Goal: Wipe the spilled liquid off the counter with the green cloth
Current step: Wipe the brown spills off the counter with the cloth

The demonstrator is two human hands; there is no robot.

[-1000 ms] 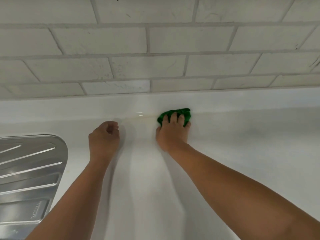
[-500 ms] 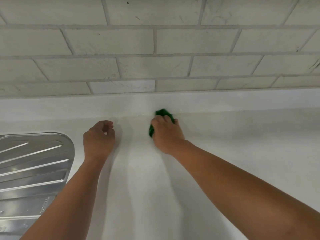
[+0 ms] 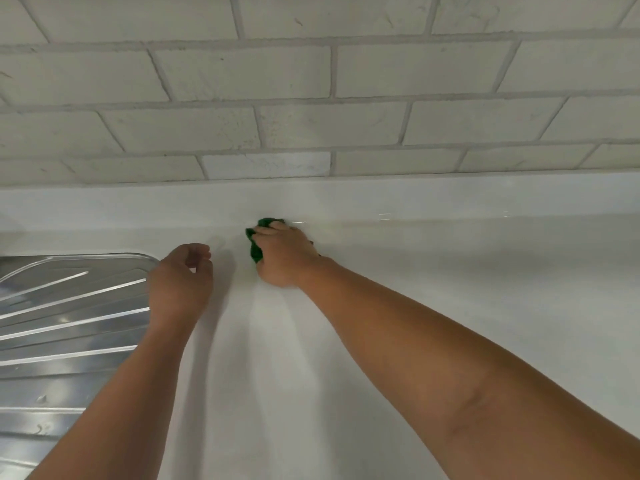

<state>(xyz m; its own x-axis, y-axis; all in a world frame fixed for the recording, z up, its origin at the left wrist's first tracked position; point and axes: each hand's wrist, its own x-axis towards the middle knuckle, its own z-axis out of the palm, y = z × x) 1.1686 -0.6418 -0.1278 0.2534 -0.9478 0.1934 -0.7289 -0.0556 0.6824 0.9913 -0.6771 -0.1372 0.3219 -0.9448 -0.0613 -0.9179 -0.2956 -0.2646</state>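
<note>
Just right of the steel drainboard (image 3: 69,306), the left hand (image 3: 180,282) has its fingers loosely curled, holding nothing. Farther right of the drainboard, the right hand (image 3: 285,256) clamps the bunched green cloth (image 3: 255,252) against the counter (image 3: 467,278); flattening it would likely wipe more per pass.

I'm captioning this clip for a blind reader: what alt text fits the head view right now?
A person's right hand holds a bunched green cloth against a white counter at its back edge, below a white brick-tile wall. The left hand, fingers loosely curled and empty, sits just to its left, beside a steel drainboard.
</note>
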